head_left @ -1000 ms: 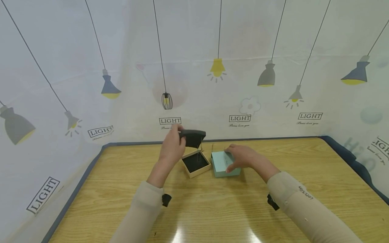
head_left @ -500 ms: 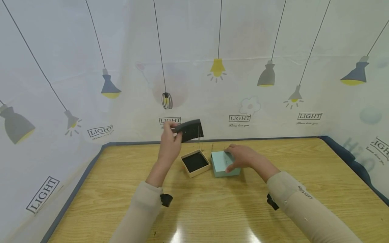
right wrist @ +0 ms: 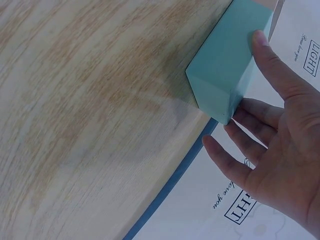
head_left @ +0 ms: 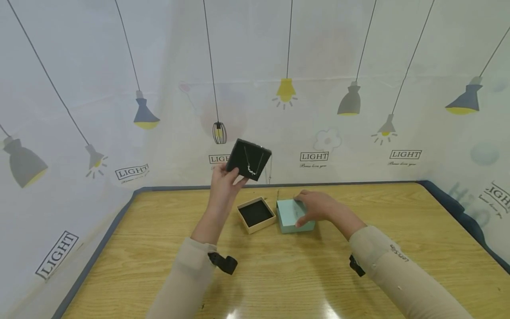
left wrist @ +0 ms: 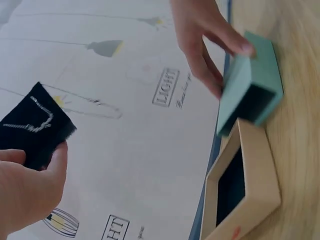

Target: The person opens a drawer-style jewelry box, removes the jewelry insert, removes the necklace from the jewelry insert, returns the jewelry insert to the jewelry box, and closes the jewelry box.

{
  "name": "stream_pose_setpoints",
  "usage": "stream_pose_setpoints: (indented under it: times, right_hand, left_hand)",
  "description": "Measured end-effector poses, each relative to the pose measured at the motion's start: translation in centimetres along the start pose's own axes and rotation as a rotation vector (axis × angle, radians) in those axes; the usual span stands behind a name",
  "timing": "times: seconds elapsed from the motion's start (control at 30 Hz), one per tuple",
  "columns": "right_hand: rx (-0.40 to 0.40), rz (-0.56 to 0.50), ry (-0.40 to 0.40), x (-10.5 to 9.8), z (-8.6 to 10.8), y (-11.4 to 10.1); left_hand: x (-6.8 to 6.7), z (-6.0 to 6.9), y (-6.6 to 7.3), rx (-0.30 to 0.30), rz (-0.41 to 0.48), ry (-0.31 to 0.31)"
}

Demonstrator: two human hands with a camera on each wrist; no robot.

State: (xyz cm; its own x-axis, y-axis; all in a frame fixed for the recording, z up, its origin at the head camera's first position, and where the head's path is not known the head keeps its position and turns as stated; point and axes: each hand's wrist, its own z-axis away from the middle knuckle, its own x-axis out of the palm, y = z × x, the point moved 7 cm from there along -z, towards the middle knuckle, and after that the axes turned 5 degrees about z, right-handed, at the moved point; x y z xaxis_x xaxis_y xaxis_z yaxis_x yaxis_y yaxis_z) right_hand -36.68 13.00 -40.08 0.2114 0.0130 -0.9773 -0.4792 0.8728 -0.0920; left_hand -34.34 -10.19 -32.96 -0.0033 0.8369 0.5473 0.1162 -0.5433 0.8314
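My left hand (head_left: pixel 223 188) grips a black foam jewelry pad (head_left: pixel 239 155) by its lower edge, raised and tilted above the back of the table. A silver necklace (head_left: pixel 252 171) lies across the pad's face in a V, and a loop of its chain dangles beside the pad. Below stands a cream box tray (head_left: pixel 256 227) with a black inside. To its right, a teal box sleeve (head_left: pixel 288 212) rests on the table, its dark opening (left wrist: pixel 252 102) facing the tray. My right hand (head_left: pixel 318 206) holds the sleeve between thumb and fingers, its thumb (right wrist: pixel 261 40) on one edge.
The wooden table (head_left: pixel 279 274) ends at the back in a blue border (head_left: pixel 350 182). Behind it rises a white backdrop (head_left: pixel 255 97) printed with hanging lamps and lettering.
My left hand has raised the black pad and turned its face toward me, so the necklace now shows. My right hand and the teal sleeve have stayed in place.
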Motion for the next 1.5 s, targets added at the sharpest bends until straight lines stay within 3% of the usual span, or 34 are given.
stream_pose_setpoints:
  times: [0.1, 0.2, 0.43, 0.9, 1.5]
  right_hand:
    - [-0.003, 0.002, 0.004, 0.0, 0.0, -0.1]
    - [-0.005, 0.005, 0.010, 0.0, 0.0, 0.0]
    - [-0.006, 0.008, 0.014, 0.0, -0.2, 0.0]
    - [-0.004, 0.006, 0.021, 0.0, -0.4, 0.0]
    - [-0.020, 0.016, 0.014, 0.1, -0.4, 0.0]
  left_hand:
    - [0.3, 0.1, -0.2, -0.042, 0.144, -0.007]
    - [0.5, 0.2, -0.3, -0.061, 0.228, -0.028]
    - [0.5, 0.2, -0.8, -0.092, 0.310, -0.016]
    - [-0.1, 0.3, -1.6, -0.104, 0.219, 0.037]
    - [-0.1, 0.5, -2.7, -0.150, 0.242, 0.002]
